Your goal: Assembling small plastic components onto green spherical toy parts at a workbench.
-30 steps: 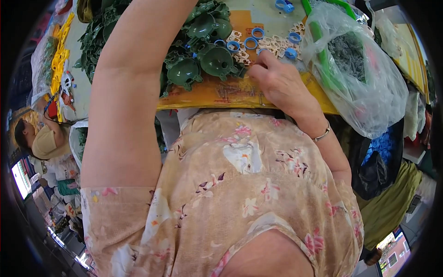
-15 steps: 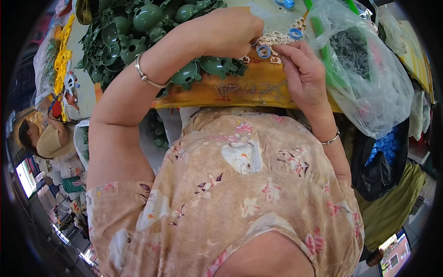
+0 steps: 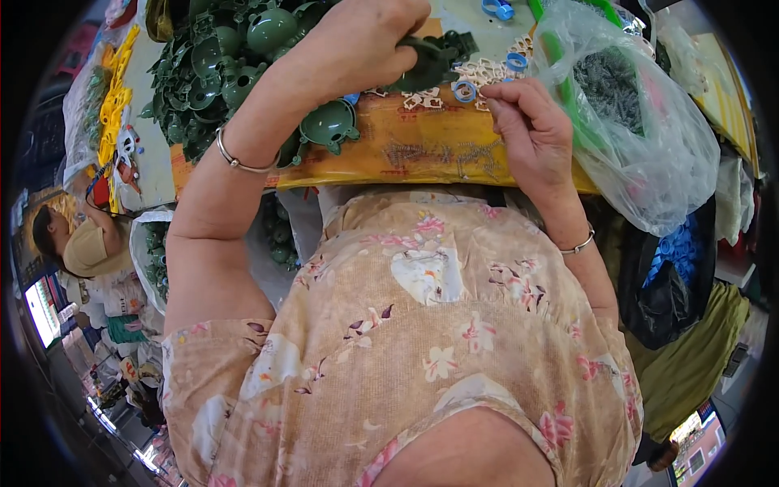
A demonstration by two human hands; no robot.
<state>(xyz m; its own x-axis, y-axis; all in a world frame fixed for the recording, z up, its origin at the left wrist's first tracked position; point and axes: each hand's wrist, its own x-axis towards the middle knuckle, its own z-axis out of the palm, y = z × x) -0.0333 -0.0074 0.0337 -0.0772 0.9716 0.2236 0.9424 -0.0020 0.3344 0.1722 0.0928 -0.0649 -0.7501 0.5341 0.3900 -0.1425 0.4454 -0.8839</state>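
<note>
My left hand [image 3: 369,36] is over the far middle of the table, its fingers closed on a dark green plastic piece [image 3: 434,61] that sticks out to the right, slightly blurred. Just below that hand a green bowl-shaped piece with small knobs [image 3: 329,126] lies near the table's front edge. My right hand [image 3: 533,122] is pinched, thumb against fingers, beside a blue ring [image 3: 465,91] and small cream plastic parts [image 3: 422,99]. Whatever lies between its fingertips is too small to make out. Thin metal springs [image 3: 406,154] are scattered on the yellow table covering [image 3: 365,166].
A heap of green plastic pieces [image 3: 203,73] fills the table's left. On the right stands a green tray [image 3: 560,69] of springs, partly under a clear plastic bag [image 3: 673,174]. A black bag with blue parts [image 3: 673,260] hangs below. Another person [image 3: 93,243] sits at far left.
My left hand has moved left and away from my right hand, and now holds a green piece. One green piece near the front edge no longer lies there. My right hand has barely moved.
</note>
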